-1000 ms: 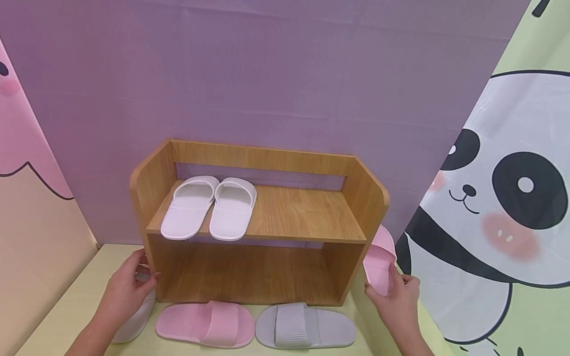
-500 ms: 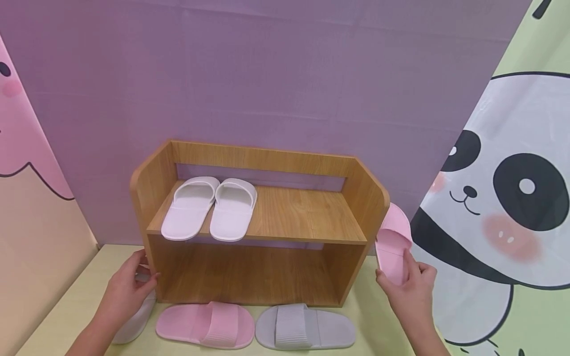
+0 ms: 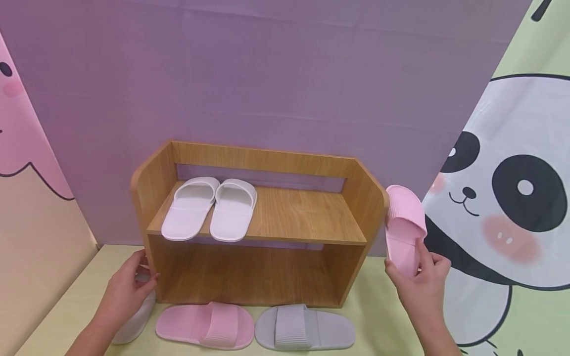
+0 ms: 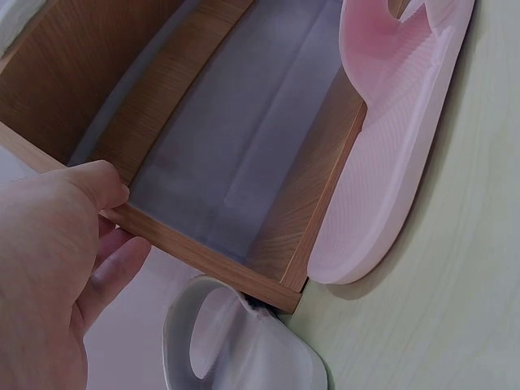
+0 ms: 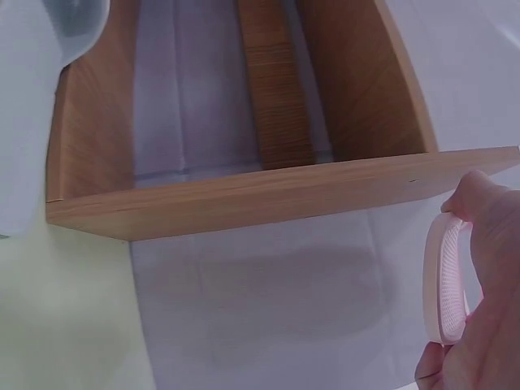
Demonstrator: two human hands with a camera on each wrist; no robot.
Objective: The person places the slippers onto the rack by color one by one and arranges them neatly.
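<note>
Higher and farther right than half a second ago, the right hand point(image 3: 423, 284) pinches a raised pink slipper point(image 3: 401, 242) right of the wooden rack point(image 3: 307, 212); the left hand point(image 3: 126, 287) still grips the rack's left edge. Six slippers show: that one, two white slippers point(image 3: 187, 215) on the upper shelf, and on the near table point(image 3: 80, 296) one pink, one grey, one pale and partly hidden at left.

A pink slipper point(image 3: 403, 240) with a ribbed strap is raised and tilted, its heel end pinched by the right fingers point(image 3: 423, 253), its strap end above them. A two-tier wooden rack point(image 3: 307, 212) stands upright, its side panel between the left fingers point(image 4: 120, 264).
</note>
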